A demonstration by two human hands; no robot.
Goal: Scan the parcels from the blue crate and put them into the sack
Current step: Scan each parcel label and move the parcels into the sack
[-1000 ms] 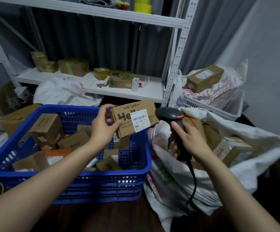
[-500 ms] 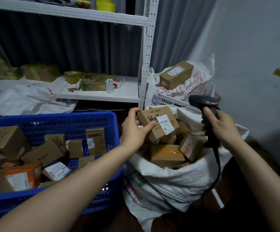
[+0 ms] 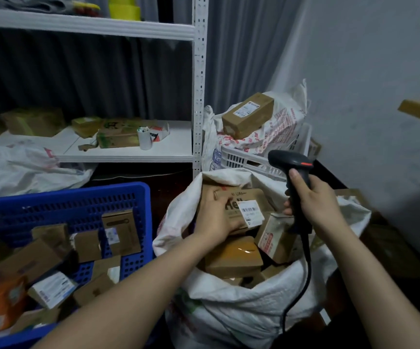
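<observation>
- Down from the air above the sack (image 3: 241, 311), the left hand (image 3: 214, 217) has carried the parcel (image 3: 246, 206) into the sack's open mouth, where it now seems to rest on the boxes (image 3: 234, 258) already inside.
- Its fingers (image 3: 216, 201) remain curled round the parcel's left end; letting go looks like the only step left for this one.
- Meanwhile the right hand (image 3: 314, 200) has drawn the scanner (image 3: 293, 170) aside to the right, fingers wrapped round its handle, so scanning seems done.
- On the left, the blue crate (image 3: 78, 197) holds more parcels to do.
- Parcel: stiff brown cardboard, boxy, with a white barcode label (image 3: 249, 212). Sack: white woven plastic, slack and crinkled at the rim. Crate: rigid perforated plastic. Scanner: matte black plastic, trailing a cable (image 3: 307, 268).
</observation>
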